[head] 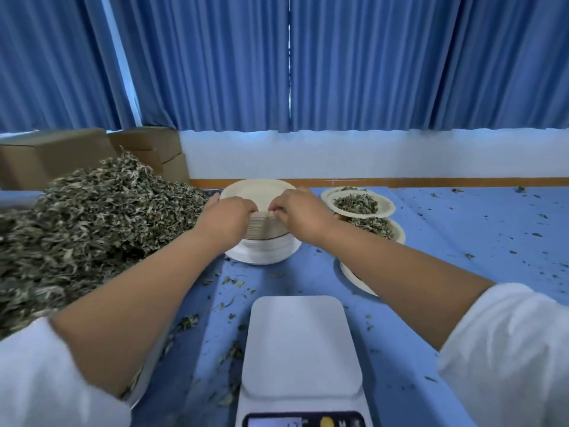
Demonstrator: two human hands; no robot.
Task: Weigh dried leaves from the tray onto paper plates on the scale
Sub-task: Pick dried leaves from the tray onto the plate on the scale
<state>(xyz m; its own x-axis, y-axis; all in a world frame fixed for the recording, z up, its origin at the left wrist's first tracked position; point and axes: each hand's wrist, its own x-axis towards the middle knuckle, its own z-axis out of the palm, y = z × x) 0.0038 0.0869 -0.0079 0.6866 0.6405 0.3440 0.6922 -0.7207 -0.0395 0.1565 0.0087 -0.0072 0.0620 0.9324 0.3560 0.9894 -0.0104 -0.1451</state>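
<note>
The step in hand looks like fetching a fresh plate: both hands are at the stack of paper plates (pixel 264 238) in the middle of the frame. The left hand (pixel 226 215) has its fingers curled over the stack's near rim. The right hand (pixel 300 215) meets it there with fingertips pinched at the edge of the topmost plates, as if peeling one loose. Whether a single plate has come free cannot be told, since the hands cover that edge. The scale (pixel 298 343) sits at lower centre with its white platform bare, and its display is cut off at the bottom edge and unreadable. The dried leaves (pixel 92 217) lie heaped high at the left, hiding most of the tray (pixel 18 201). The filled plates (pixel 389 208) are stacked just right of the hands, so some portions seem already weighed. Leaf crumbs are scattered over the blue table (pixel 462 241). The next move probably calls for separating exactly one plate — thin rims tend to cling together — then carrying it toward the lower centre and setting it flat on the platform before any leaves go on.
</note>
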